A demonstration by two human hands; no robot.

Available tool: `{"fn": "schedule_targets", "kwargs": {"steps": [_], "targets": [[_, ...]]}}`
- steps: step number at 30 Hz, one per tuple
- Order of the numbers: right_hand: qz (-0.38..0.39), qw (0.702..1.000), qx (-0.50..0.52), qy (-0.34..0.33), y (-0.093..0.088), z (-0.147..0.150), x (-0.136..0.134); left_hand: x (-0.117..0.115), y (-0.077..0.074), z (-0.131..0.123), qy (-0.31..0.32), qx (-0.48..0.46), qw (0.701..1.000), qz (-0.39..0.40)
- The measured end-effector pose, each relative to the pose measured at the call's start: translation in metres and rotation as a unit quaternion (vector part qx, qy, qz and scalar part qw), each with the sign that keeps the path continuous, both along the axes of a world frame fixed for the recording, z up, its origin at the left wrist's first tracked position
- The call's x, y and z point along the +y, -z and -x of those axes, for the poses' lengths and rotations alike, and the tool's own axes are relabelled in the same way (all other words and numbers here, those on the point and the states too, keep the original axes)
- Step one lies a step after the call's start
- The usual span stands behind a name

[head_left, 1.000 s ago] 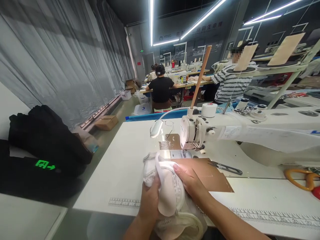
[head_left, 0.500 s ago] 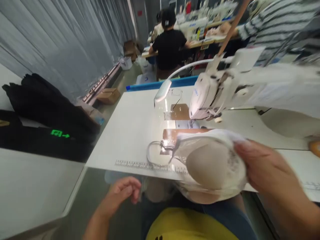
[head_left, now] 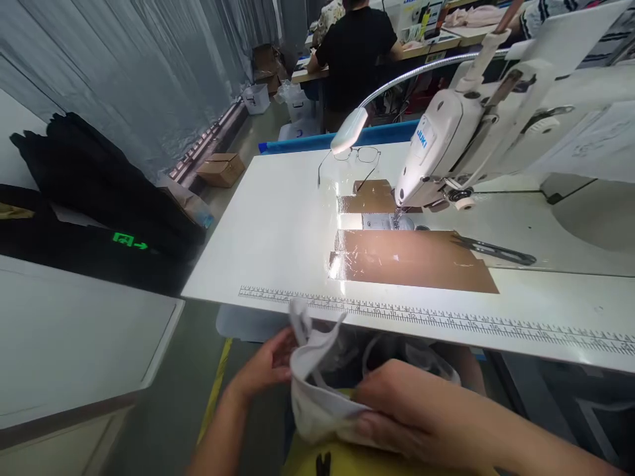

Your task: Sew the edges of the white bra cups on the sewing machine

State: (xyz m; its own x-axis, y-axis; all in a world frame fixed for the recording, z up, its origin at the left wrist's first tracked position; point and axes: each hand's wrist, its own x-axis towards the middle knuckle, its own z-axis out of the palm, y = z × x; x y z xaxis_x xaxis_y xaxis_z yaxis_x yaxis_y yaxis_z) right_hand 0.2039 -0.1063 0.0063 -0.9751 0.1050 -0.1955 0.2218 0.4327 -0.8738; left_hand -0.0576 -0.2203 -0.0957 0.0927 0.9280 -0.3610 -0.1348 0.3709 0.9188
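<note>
A white bra (head_left: 317, 377) is held low over my lap, in front of the sewing table's near edge; its band and straps are bunched and partly folded. My right hand (head_left: 401, 410) pinches its edge between thumb and fingers. At the bra's left end, my left hand (head_left: 268, 363) has its fingers curled against the fabric, the tips partly hidden behind it. Beyond the table edge stands a white sewing machine (head_left: 436, 145), its needle area lit by a small lamp (head_left: 349, 129).
Brown tape patches (head_left: 397, 254) cover the table (head_left: 278, 225) around the needle plate. Dark thread snips (head_left: 501, 252) lie on the right. Eyeglasses (head_left: 364, 155) rest near the back, and a printed ruler (head_left: 397, 312) runs along the front edge. A person in black (head_left: 354, 53) sits beyond.
The bra has come off the tabletop, down and left to my lap, uncovering the tape and snips. My left hand, empty before, now meets its left end. The view has tilted down.
</note>
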Motion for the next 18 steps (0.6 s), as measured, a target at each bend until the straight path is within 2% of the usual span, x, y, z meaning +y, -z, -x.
{"fn": "schedule_targets", "kwargs": {"steps": [2,4,6,8,9,10,11,14,16,18], "targets": [[-0.002,0.998,-0.058,-0.011,0.02,0.024,-0.006,-0.01,-0.005,0.007,-0.035,-0.015,0.999,-0.018],[-0.005,0.998,-0.068,-0.007,0.039,0.034,-0.006,-0.021,-0.007,0.012,-0.048,-0.017,0.998,-0.023],[0.015,0.997,-0.071,-0.03,0.048,0.034,-0.003,-0.028,-0.009,0.014,0.011,-0.011,1.0,0.005],[0.037,0.994,-0.074,-0.072,0.047,0.029,0.001,-0.028,-0.01,0.012,0.08,0.075,0.993,0.036],[0.035,0.993,-0.071,-0.086,0.045,0.027,0.002,-0.024,-0.01,0.009,0.092,0.144,0.984,0.043],[0.022,0.994,-0.061,-0.093,0.044,0.026,0.003,-0.017,-0.008,0.006,0.07,0.238,0.968,0.027],[0.003,0.995,-0.044,-0.094,0.042,0.026,0.002,-0.008,-0.006,0.002,0.04,0.289,0.956,0.013],[-0.029,0.995,0.009,-0.094,0.046,0.031,-0.001,0.025,0.01,-0.014,0.005,0.358,0.934,-0.007],[-0.035,0.994,0.015,-0.098,0.053,0.035,-0.003,0.045,0.028,-0.03,0.018,0.388,0.921,-0.003],[-0.059,0.996,-0.013,-0.071,0.061,0.036,-0.003,0.059,0.048,-0.045,0.034,0.406,0.913,0.005]]}}
